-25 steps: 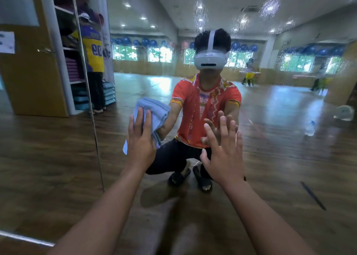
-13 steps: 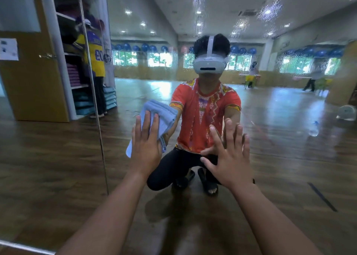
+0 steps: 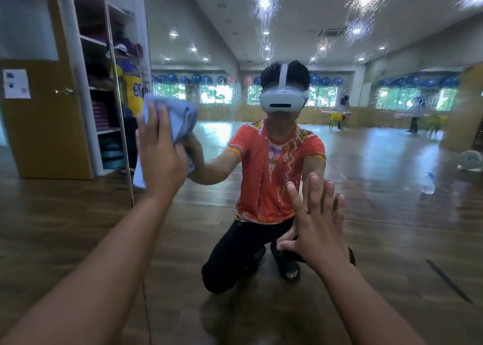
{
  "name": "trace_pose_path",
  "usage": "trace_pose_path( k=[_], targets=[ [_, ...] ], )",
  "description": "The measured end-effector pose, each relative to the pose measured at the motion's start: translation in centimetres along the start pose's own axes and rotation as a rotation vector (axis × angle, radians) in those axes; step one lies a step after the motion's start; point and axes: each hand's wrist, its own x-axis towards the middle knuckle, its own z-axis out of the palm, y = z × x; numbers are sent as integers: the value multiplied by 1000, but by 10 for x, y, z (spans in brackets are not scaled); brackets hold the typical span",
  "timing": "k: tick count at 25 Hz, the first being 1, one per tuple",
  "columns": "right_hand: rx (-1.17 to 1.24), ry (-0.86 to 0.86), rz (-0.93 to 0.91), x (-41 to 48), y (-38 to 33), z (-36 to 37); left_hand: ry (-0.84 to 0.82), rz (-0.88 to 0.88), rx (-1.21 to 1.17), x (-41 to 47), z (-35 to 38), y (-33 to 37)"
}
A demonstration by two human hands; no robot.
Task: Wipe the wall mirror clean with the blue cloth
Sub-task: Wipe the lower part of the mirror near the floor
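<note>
Head view: wall mirror (image 3: 366, 161) fills the frame. Blue cloth (image 3: 180, 117) is bunched against the glass left of centre, near the vertical seam (image 3: 117, 109). Left hand (image 3: 159, 156) presses it there with straight fingers, not curled round it. Right hand (image 3: 318, 229) lies flat on the glass lower right, fingers spread, holding nothing. Risks: cloth is only pinned by palm pressure, so easing off could drop it. Bare right palm will likely leave prints. Droplets (image 3: 264, 31) sit high up and are easy to miss from a crouch.
</note>
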Motion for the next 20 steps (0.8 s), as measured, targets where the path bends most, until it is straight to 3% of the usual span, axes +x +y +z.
trace_pose_path(
  k=[5,10,15,20],
  targets=[
    [23,-36,10,0,-1,-3,16,468,29,-5,32,65],
    [32,-80,28,0,-3,-8,-156,800,96,-133,58,-10],
    [18,-99,39,0,-3,-9,-209,552,134,-115,8,-95],
    [18,-88,33,0,-5,-10,-92,313,20,-17,4,-21]
  ],
)
